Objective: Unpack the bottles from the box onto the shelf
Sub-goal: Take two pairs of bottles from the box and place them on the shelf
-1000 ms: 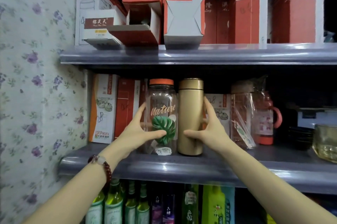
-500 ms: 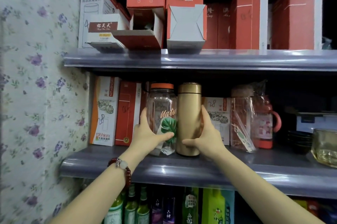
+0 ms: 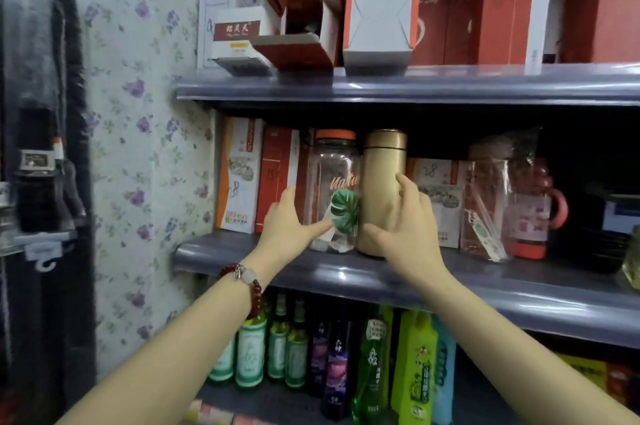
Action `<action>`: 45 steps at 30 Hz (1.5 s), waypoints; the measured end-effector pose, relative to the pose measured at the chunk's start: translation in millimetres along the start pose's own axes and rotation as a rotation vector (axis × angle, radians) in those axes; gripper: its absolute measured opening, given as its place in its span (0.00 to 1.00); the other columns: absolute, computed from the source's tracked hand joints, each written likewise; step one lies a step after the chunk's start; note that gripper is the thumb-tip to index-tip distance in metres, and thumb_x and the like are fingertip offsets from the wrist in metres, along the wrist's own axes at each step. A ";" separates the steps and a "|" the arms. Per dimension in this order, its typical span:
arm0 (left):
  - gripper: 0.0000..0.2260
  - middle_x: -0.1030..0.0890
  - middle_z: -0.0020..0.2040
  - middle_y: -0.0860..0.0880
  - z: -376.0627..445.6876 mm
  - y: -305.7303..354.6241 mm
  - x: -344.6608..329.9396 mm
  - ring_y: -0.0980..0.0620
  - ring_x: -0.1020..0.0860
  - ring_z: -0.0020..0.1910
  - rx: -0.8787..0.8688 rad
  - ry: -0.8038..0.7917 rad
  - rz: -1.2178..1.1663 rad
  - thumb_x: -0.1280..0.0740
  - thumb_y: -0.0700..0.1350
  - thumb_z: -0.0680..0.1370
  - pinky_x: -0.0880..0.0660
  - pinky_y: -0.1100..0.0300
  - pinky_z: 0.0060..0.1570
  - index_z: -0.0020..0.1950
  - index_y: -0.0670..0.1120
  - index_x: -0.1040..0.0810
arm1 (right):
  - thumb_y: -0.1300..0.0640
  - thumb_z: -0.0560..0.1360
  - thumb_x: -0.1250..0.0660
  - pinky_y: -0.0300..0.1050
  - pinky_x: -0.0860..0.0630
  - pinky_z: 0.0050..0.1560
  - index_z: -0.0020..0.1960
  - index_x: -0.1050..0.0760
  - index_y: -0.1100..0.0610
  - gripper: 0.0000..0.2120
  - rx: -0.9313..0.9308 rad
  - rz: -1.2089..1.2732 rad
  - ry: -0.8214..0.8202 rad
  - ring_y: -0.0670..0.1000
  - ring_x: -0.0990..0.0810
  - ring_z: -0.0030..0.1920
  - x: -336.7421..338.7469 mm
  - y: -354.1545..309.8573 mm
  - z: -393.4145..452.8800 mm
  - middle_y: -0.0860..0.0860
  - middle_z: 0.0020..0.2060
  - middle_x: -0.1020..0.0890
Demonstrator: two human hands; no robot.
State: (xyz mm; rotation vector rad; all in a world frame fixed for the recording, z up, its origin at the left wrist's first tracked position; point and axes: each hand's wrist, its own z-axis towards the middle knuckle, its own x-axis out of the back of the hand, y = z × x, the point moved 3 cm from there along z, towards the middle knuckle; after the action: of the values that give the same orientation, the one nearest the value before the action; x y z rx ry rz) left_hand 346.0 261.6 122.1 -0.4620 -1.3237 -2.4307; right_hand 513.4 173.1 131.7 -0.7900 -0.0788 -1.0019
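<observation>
A clear glass bottle [image 3: 334,168] with an orange lid and a green leaf print stands upright on the grey middle shelf [image 3: 450,289]. Touching its right side stands a gold metal flask [image 3: 382,175]. My left hand [image 3: 285,227] cups the glass bottle's left side, thumb across its lower front. My right hand [image 3: 403,223] wraps the flask's lower right side, fingers pointing up. Two empty red-and-white boxes [image 3: 304,40] with open flaps lie on the upper shelf [image 3: 415,85].
Boxed goods [image 3: 242,175] stand behind the bottles at the left. A wrapped red-lidded bottle [image 3: 491,203] and a red-handled one [image 3: 533,213] stand to the right. Green and purple bottles [image 3: 298,341] fill the lower shelf. Floral wallpaper [image 3: 145,147] bounds the left.
Both bottles have slid deeper onto the shelf and closer together. The glass bottle has turned so its leaf print faces right. My view has shifted left.
</observation>
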 end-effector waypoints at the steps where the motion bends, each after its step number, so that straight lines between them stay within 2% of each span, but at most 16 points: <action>1: 0.40 0.30 0.68 0.43 -10.0 -1.0 6.7 0.45 0.30 0.67 -0.007 0.041 0.022 0.25 0.54 0.69 0.30 0.51 0.65 0.75 0.51 0.42 | 0.58 0.69 0.26 0.40 0.35 0.60 0.74 0.43 0.51 0.40 0.065 0.016 -0.009 0.51 0.32 0.65 -0.9 -7.2 -9.7 0.53 0.68 0.33; 4: 0.31 0.24 0.61 0.46 -43.8 -4.5 25.2 0.48 0.25 0.60 -0.012 0.120 0.104 0.26 0.50 0.70 0.26 0.54 0.59 0.69 0.50 0.34 | 0.59 0.70 0.27 0.37 0.33 0.57 0.69 0.35 0.52 0.31 0.184 0.117 -0.124 0.45 0.29 0.59 -11.7 -23.4 -40.0 0.49 0.63 0.27; 9: 0.27 0.23 0.58 0.46 -125.5 -30.4 58.5 0.49 0.24 0.57 0.133 0.184 0.279 0.27 0.47 0.71 0.26 0.52 0.58 0.67 0.46 0.31 | 0.57 0.70 0.27 0.41 0.29 0.55 0.64 0.29 0.55 0.24 0.200 0.213 -0.518 0.50 0.23 0.57 -55.5 -30.2 -100.5 0.50 0.57 0.22; 12: 0.23 0.26 0.51 0.50 -189.6 -52.3 81.9 0.51 0.25 0.51 0.291 0.135 0.434 0.28 0.47 0.72 0.28 0.56 0.55 0.65 0.46 0.29 | 0.58 0.69 0.27 0.41 0.29 0.53 0.60 0.25 0.58 0.21 0.200 0.223 -0.699 0.53 0.21 0.55 -86.8 -38.9 -142.1 0.53 0.54 0.19; 16: 0.16 0.19 0.49 0.47 -274.9 -86.8 117.6 0.48 0.20 0.50 0.492 0.060 0.596 0.28 0.48 0.72 0.26 0.58 0.50 0.57 0.44 0.23 | 0.58 0.69 0.27 0.42 0.26 0.50 0.55 0.21 0.59 0.15 0.232 0.250 -0.896 0.53 0.19 0.48 -131.1 -63.4 -204.6 0.55 0.49 0.17; 19: 0.11 0.19 0.46 0.49 -334.8 -110.5 142.8 0.49 0.21 0.47 0.595 0.004 0.699 0.29 0.47 0.73 0.27 0.59 0.45 0.52 0.44 0.21 | 0.60 0.68 0.28 0.46 0.24 0.52 0.52 0.20 0.58 0.12 0.303 0.230 -1.046 0.54 0.18 0.49 -166.4 -87.7 -259.3 0.56 0.48 0.16; 25: 0.09 0.17 0.47 0.44 -447.7 -177.5 185.7 0.44 0.20 0.48 0.772 -0.031 0.803 0.31 0.45 0.73 0.28 0.57 0.42 0.51 0.42 0.20 | 0.59 0.69 0.30 0.47 0.23 0.52 0.49 0.19 0.59 0.09 0.449 0.178 -1.298 0.56 0.18 0.51 -232.9 -131.8 -388.2 0.56 0.47 0.15; 29: 0.11 0.17 0.51 0.43 -518.5 -241.6 205.8 0.43 0.20 0.50 0.914 -0.061 0.794 0.33 0.43 0.74 0.24 0.53 0.49 0.54 0.43 0.20 | 0.59 0.68 0.33 0.49 0.22 0.48 0.45 0.20 0.58 0.07 0.538 0.104 -1.441 0.59 0.19 0.48 -282.6 -141.5 -482.2 0.58 0.45 0.16; 33: 0.13 0.19 0.54 0.41 -588.3 -309.7 209.7 0.41 0.23 0.56 1.064 -0.168 0.732 0.33 0.44 0.75 0.28 0.55 0.53 0.58 0.41 0.21 | 0.58 0.68 0.34 0.50 0.22 0.48 0.46 0.22 0.57 0.08 0.583 0.029 -1.591 0.61 0.19 0.49 -331.1 -122.0 -568.7 0.58 0.46 0.17; 36: 0.14 0.21 0.57 0.43 -642.8 -358.3 205.6 0.44 0.24 0.58 1.169 -0.179 0.668 0.33 0.46 0.76 0.28 0.54 0.56 0.60 0.44 0.23 | 0.56 0.69 0.31 0.46 0.25 0.50 0.50 0.22 0.56 0.11 0.565 -0.018 -1.672 0.58 0.20 0.52 -362.4 -88.9 -624.0 0.57 0.49 0.18; 39: 0.13 0.21 0.57 0.45 -700.3 -405.7 188.9 0.46 0.24 0.57 1.253 -0.179 0.601 0.33 0.47 0.76 0.29 0.55 0.54 0.60 0.45 0.23 | 0.56 0.71 0.31 0.44 0.27 0.50 0.52 0.22 0.58 0.11 0.534 -0.052 -1.777 0.57 0.21 0.52 -386.9 -49.7 -678.7 0.57 0.49 0.18; 42: 0.13 0.21 0.56 0.46 -760.7 -461.0 158.6 0.48 0.25 0.54 1.313 -0.169 0.543 0.33 0.46 0.75 0.30 0.58 0.51 0.59 0.46 0.23 | 0.58 0.73 0.33 0.40 0.31 0.41 0.50 0.23 0.61 0.08 0.555 -0.024 -1.854 0.55 0.22 0.46 -412.2 -8.7 -741.8 0.57 0.46 0.19; 45: 0.12 0.22 0.55 0.46 -822.5 -517.6 116.1 0.48 0.25 0.55 1.374 -0.166 0.500 0.34 0.45 0.76 0.30 0.58 0.51 0.59 0.46 0.23 | 0.60 0.71 0.34 0.31 0.37 0.31 0.46 0.25 0.61 0.05 0.589 -0.053 -1.949 0.50 0.27 0.41 -433.6 36.1 -813.4 0.52 0.41 0.24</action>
State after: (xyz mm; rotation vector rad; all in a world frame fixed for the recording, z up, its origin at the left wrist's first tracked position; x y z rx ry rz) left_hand -83.6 -187.2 -634.1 -0.4754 -2.1799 -0.7420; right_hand 66.2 -12.0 -653.6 -0.9201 -1.9498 0.1129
